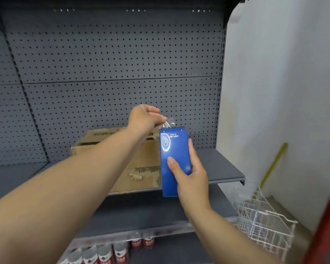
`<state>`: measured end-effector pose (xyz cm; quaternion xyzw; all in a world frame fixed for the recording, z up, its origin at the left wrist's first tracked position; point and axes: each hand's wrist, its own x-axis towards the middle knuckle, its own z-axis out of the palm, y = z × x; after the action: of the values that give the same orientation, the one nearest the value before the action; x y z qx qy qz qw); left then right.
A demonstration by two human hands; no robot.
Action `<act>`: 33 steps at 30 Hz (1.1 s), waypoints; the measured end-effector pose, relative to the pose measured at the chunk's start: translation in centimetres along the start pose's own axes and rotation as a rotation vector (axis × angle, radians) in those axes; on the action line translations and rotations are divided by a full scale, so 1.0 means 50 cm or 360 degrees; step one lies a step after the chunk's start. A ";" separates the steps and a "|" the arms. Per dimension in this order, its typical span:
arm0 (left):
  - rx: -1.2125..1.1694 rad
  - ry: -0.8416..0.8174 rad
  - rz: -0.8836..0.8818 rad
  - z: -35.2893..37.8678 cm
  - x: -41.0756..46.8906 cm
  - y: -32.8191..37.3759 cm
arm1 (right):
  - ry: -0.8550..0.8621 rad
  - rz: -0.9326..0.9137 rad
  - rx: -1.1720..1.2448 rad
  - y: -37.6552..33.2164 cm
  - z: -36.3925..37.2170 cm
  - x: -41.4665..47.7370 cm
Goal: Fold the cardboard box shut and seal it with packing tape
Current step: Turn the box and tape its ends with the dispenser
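At frame centre the right hand (189, 178) grips a flat blue tape dispenser (174, 161) printed "deli No.801", while the left hand (145, 119) pinches the clear packing tape end (169, 123). The brown cardboard box (137, 159) sits behind on the grey shelf (223, 168). This looks like the taping step; next, draw tape out toward the box.

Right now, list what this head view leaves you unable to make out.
- Cardboard box: top flaps hidden by the left forearm, so open or shut is unclear.
- Clear tape end pinched by the left hand: blurred.
- Blue tape dispenser in the right hand: roll not visible.
- Cans: cut by the bottom edge, labels blurred.
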<state>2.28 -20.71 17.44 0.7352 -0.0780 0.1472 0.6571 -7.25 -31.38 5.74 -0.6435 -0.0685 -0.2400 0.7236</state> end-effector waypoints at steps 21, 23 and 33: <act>0.0427 -0.0058 0.0313 0.014 0.104 -0.175 | 0.0129 0.0305 -0.0011 0.121 0.043 0.038; 0.0403 -0.0014 0.0335 0.013 0.110 -0.173 | 0.0152 0.0326 -0.0011 0.125 0.046 0.033; 0.0524 -0.0070 0.0375 0.016 0.118 -0.192 | 0.0190 0.0403 -0.0026 0.137 0.055 0.018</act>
<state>10.89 -19.85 10.18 0.8215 -0.1527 0.2178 0.5043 -2.89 -28.60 0.42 -0.6375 0.0584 -0.1851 0.7456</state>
